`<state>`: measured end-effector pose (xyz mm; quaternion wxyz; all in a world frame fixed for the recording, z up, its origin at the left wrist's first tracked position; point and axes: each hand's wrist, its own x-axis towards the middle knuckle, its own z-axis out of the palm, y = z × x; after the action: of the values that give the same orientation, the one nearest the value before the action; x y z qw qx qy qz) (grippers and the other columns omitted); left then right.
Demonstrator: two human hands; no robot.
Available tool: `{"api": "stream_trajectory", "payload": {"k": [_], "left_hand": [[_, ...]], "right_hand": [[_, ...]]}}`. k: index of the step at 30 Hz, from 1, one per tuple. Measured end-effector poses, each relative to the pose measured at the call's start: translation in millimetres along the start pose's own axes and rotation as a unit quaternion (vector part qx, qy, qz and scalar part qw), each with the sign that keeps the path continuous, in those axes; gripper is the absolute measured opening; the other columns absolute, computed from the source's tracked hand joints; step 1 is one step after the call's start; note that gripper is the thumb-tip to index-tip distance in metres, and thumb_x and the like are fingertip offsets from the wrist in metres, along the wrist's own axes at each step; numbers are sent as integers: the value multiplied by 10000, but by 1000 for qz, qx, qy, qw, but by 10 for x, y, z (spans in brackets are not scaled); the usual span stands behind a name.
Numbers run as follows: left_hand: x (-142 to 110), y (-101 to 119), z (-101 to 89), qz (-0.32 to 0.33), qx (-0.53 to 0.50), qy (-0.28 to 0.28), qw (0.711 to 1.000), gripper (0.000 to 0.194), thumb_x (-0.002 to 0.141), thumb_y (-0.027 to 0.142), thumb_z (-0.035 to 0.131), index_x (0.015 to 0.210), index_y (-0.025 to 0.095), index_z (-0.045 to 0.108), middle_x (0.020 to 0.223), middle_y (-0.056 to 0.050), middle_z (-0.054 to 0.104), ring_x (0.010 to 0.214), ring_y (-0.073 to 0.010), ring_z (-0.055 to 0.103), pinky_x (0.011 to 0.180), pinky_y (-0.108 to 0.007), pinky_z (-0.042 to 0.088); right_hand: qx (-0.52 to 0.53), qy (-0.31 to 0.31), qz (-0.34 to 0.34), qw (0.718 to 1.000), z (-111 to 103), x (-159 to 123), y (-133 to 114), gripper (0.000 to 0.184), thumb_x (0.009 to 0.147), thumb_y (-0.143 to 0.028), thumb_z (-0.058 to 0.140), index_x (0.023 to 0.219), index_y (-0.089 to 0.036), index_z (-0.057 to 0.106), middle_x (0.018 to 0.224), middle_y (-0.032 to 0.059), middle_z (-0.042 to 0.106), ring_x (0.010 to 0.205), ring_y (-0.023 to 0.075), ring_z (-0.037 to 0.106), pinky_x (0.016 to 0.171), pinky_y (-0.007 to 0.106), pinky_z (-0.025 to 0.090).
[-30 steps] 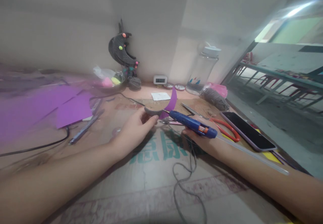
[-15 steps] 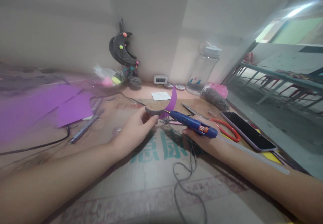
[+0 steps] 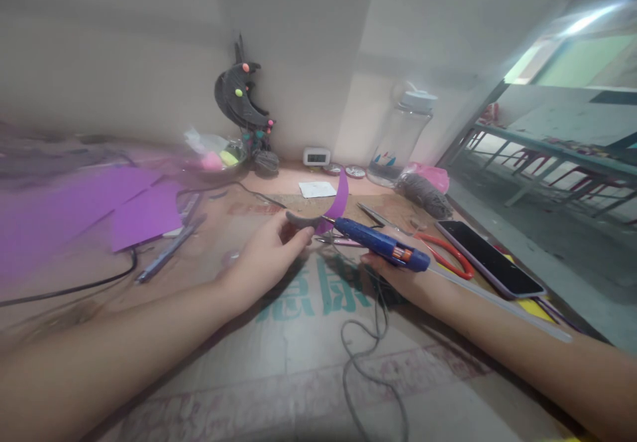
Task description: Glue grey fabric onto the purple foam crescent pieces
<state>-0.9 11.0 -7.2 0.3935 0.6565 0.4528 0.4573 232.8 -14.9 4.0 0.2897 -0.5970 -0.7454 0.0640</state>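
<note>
My left hand (image 3: pixel 271 246) pinches a curved strip, part wrapped in grey yarn (image 3: pixel 302 220) and part bare purple paper (image 3: pixel 340 202) that curls up at the far end. In my right hand (image 3: pixel 393 273) is a blue hot glue gun (image 3: pixel 378 243), its nozzle at the strip where grey meets purple. Whether the tip touches it, I cannot tell. A long clear glue stick (image 3: pixel 502 306) sticks out of the gun's back over my right forearm. Loose grey yarn (image 3: pixel 361 352) trails from the strip down across the cardboard (image 3: pixel 298 375).
Scissors with orange handles (image 3: pixel 445 253) and a phone (image 3: pixel 492 256) lie at the right. Behind stand a clear bottle (image 3: pixel 401 137), a ball of grey yarn (image 3: pixel 425 196) and a small clock (image 3: pixel 316 157). Purple paper sheets (image 3: pixel 89 210) and a pen (image 3: pixel 169 253) lie at left. A grey moon ornament (image 3: pixel 233 97) hangs against the wall.
</note>
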Motion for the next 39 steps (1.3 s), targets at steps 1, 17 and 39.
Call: {"api": "stream_trajectory", "payload": {"k": [1,17,39], "left_hand": [[0,-1,-2,2,-1,-2,1000,237,841,393,573,961,192,608,848,-24,695,757,-203,641,677,-307,478],[-17,43,-2,-7,4,4,1000,196,843,388,569,928,214,599,765,0,671,717,-195,633,664,-301,471],[-14,28,34,9,20,-73,997,190,837,358,553,872,182,615,823,-28,689,762,-206,628,685,-304,462]], "right_hand": [[1,1,1,1000,-2,-1,-2,157,745,-376,615,704,-230,572,632,-9,609,581,173,553,515,273,412],[13,-8,-20,1000,-13,-4,27,153,790,-373,604,740,-231,577,667,-4,632,608,178,582,534,280,436],[276,64,48,958,-361,483,139,349,844,-521,578,948,-194,646,997,85,692,834,206,660,732,321,532]]}}
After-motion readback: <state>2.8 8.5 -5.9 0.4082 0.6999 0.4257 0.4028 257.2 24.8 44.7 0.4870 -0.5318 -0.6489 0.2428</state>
